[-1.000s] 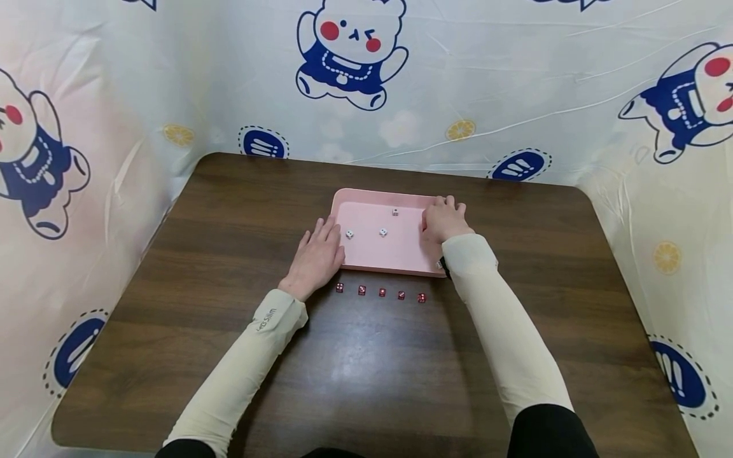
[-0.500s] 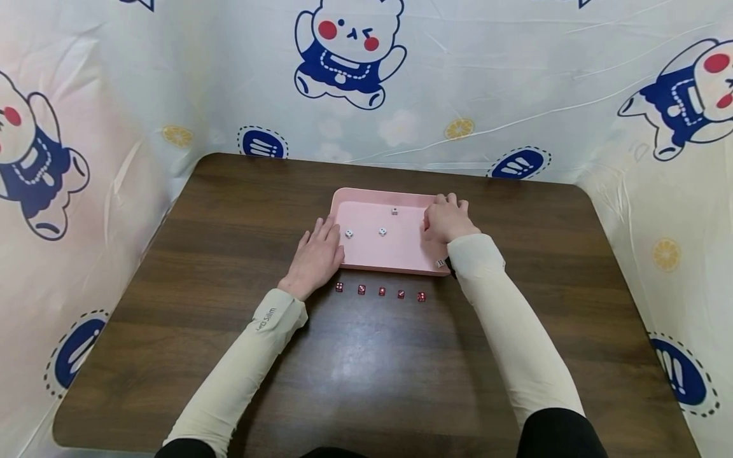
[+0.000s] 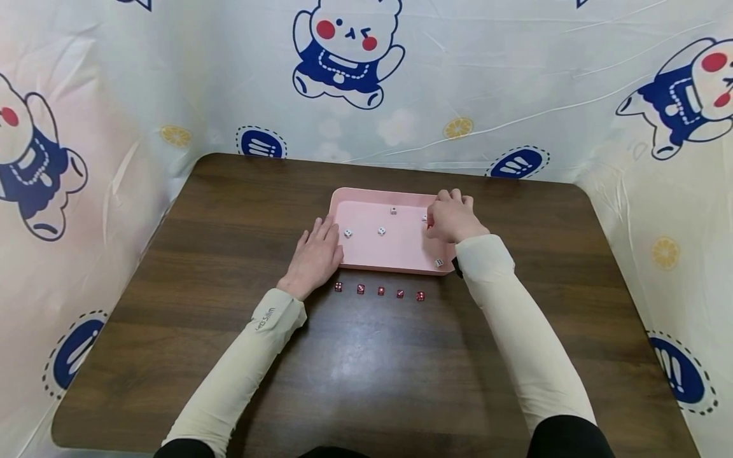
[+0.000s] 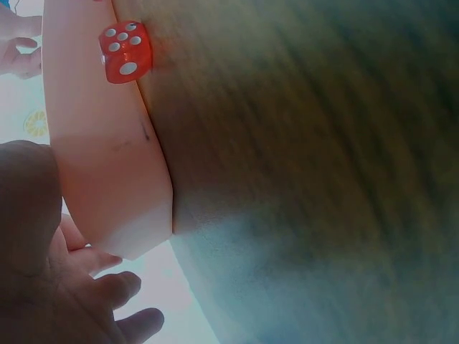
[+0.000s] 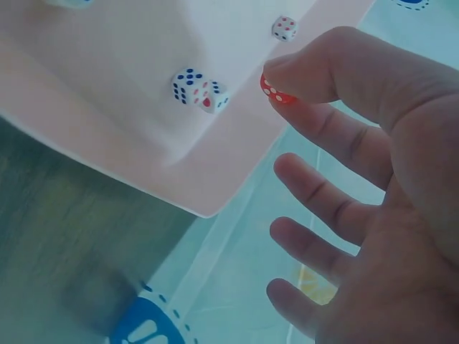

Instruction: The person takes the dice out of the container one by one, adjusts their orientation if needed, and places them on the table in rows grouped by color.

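A pink tray (image 3: 395, 254) holds several white dice (image 3: 381, 231). My right hand (image 3: 455, 217) is over the tray's right end, pinching a red die (image 5: 271, 92) with white dots between thumb and forefinger, its other fingers spread. In the right wrist view, two white dice (image 5: 188, 84) sit close together in the tray and another white die (image 5: 285, 29) lies near its wall. My left hand (image 3: 315, 256) lies along the tray's left end, fingers extended. Beside the tray's wall in the left wrist view is a red die (image 4: 125, 51).
A row of several red dice (image 3: 380, 291) lies on the brown wooden table (image 3: 355, 381) just in front of the tray. A patterned cloth (image 3: 258, 57) hangs behind the table and at both sides.
My right hand has shifted slightly right and up over the tray's end, uncovering a white die beside its fingers and more of one near the front right corner. The left hand stays put.
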{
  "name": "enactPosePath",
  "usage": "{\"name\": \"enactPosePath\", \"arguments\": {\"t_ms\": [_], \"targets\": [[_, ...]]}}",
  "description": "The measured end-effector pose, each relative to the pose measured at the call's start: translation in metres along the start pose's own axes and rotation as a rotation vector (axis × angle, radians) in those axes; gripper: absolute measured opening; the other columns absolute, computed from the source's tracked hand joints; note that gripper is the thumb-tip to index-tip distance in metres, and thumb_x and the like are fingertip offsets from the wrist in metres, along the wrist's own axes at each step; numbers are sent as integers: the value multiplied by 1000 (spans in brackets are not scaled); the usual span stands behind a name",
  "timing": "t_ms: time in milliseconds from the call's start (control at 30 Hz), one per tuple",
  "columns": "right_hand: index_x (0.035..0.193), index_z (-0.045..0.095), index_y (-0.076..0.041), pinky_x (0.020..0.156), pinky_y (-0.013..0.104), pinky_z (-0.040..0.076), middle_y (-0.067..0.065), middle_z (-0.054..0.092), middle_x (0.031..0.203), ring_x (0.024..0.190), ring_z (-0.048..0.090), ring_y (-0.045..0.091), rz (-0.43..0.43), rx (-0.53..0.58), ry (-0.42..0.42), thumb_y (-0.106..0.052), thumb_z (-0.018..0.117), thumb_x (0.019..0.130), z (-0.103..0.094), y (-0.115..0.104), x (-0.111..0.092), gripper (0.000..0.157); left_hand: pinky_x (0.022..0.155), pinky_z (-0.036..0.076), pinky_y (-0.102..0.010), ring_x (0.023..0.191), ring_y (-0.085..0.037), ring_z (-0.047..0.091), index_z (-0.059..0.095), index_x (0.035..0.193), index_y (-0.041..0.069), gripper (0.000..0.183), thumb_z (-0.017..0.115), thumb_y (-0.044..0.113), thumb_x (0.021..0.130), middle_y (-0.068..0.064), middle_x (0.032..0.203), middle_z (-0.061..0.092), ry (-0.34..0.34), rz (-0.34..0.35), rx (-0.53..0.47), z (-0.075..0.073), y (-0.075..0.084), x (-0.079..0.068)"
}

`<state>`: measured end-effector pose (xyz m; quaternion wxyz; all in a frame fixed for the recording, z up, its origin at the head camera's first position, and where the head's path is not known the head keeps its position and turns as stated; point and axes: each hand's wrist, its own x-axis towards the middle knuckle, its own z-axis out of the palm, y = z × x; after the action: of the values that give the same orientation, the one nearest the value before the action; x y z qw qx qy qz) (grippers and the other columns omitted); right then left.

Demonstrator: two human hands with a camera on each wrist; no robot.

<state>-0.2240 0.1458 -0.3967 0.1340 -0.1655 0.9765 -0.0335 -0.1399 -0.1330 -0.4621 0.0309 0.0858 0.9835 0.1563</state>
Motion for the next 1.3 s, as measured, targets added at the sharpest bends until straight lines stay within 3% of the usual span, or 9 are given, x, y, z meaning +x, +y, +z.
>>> {"name": "enactPosePath", "arguments": {"t_ms": [833, 1300], "targets": [[81, 71, -14, 106, 60, 19, 12, 49, 124, 123, 29, 33, -49, 53, 76, -24, 74, 80, -18, -5, -31, 10, 116, 18, -59, 150, -32, 15, 35, 147, 3, 54, 41, 28, 100, -11, 162, 19, -12, -10, 5, -2, 2, 0], [82, 71, -15, 107, 60, 19, 12, 49, 123, 124, 29, 35, -89, 30, 103, -20, 71, 80, -24, -5, -48, 5, 116, 19, -59, 150, -32, 16, 35, 147, 3, 54, 40, 28, 100, -11, 162, 19, -13, -7, 3, -2, 2, 0]]}}
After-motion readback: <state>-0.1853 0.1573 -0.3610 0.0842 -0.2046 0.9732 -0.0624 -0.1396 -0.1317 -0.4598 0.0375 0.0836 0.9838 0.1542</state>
